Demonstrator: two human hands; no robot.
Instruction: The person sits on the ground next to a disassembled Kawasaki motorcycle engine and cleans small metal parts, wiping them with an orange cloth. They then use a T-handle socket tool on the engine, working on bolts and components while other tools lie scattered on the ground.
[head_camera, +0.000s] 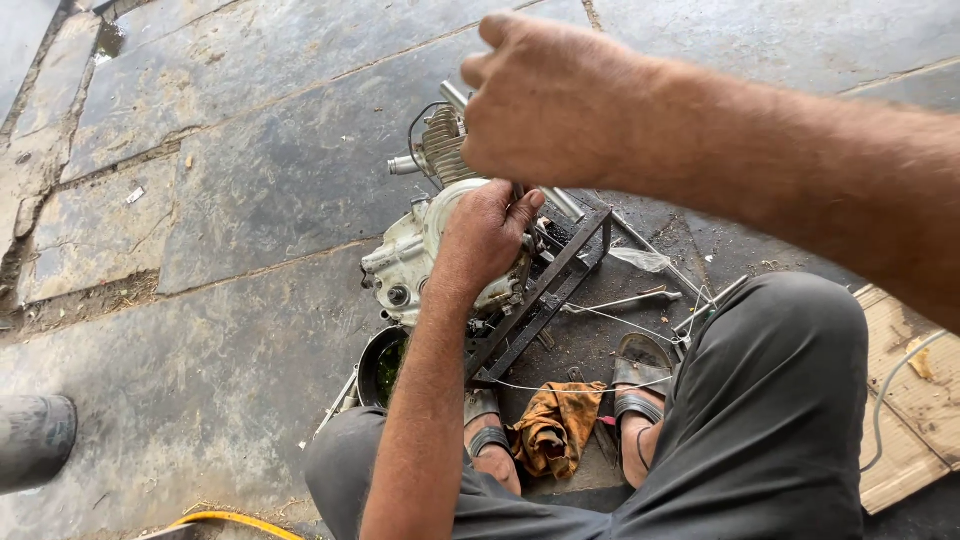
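- A small engine (420, 250) with a pale, grimy casing sits on a dark metal frame stand (545, 290) on the stone floor (230, 200), between the squatting person's knees.
- The engine's finned cylinder (442, 145) points away from the person, with a black cable looping above it.
- The left hand (485, 235) rests on top of the casing, its fingers (520, 210) curled and pressed together around something at the engine's upper right; the hand hides what they grip, so I cannot tell what it is.
- The right hand (550, 100) is just above the left, over the cylinder. Its fingers are folded into a loose fist, seemingly around a slim metal rod (455, 97) whose end pokes out at the hand's left edge, though the grip itself is out of sight.
- The engine therefore lies directly beneath both sets of fingers, touching the left ones.
- A dark round pan (382, 365) holding greenish liquid sits just beside the engine's near end.
- An orange rag (552, 425) lies between the sandalled feet.
- A wooden board (905, 400) lies at the right, and a yellow hose (235, 520) curves along the bottom edge.
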